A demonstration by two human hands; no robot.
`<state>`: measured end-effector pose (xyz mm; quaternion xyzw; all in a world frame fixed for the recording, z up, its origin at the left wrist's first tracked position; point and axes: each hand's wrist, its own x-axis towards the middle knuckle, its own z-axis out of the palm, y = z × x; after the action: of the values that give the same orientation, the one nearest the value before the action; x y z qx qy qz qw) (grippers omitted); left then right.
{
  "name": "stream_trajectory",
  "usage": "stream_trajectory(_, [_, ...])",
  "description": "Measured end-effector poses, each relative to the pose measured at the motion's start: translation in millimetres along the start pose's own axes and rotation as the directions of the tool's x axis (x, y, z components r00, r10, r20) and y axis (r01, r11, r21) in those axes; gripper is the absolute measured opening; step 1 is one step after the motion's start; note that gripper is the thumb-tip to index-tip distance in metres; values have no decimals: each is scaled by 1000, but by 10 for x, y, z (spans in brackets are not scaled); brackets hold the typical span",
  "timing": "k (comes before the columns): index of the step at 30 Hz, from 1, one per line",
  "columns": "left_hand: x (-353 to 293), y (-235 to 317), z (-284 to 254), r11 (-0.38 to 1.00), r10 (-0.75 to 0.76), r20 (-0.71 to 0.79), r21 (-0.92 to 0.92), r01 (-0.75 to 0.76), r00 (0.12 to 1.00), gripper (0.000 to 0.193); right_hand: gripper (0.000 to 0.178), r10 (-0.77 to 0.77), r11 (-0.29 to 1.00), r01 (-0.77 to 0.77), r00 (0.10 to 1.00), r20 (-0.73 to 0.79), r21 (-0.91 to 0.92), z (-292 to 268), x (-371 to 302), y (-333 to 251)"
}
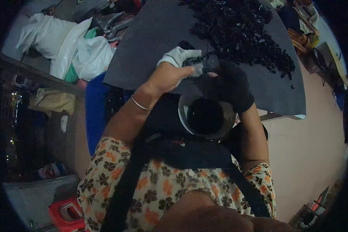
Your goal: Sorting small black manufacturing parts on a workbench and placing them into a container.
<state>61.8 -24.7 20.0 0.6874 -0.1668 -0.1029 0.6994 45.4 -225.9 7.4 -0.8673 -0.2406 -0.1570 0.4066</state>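
My left hand (170, 71), in a white glove that leaves the thumb and part of the palm bare, pinches a small black piece (194, 60) above the near edge of the table. Close against it on the right is my right hand (234, 87) in a black glove, a bare thumb tip showing. Its fingers look closed, but blur and the dark glove hide what they hold. Below both hands a pale round bowl (183, 116) sits near my lap with dark contents. A large heap of small black parts (236, 34) spreads over the table beyond my hands.
The grey table (139, 58) narrows toward the back. White plastic bags (91, 58) lie at the far left, beside a blue surface (94, 112). A red plastic thing (67, 214) stands at the lower left. Tiled floor (305, 150) shows on the right.
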Motion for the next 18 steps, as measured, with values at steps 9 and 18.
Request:
stream_trajectory(9, [-295,139,224,975,16,65,218,-30,998,36,25,-468,881,446,872,-145,-157,12,-146,-101])
stream_trajectory(18, [-326,257,280,984,-16,69,181,3,997,34,19,-461,860,430,886,-57,-274,-9,-182,-11])
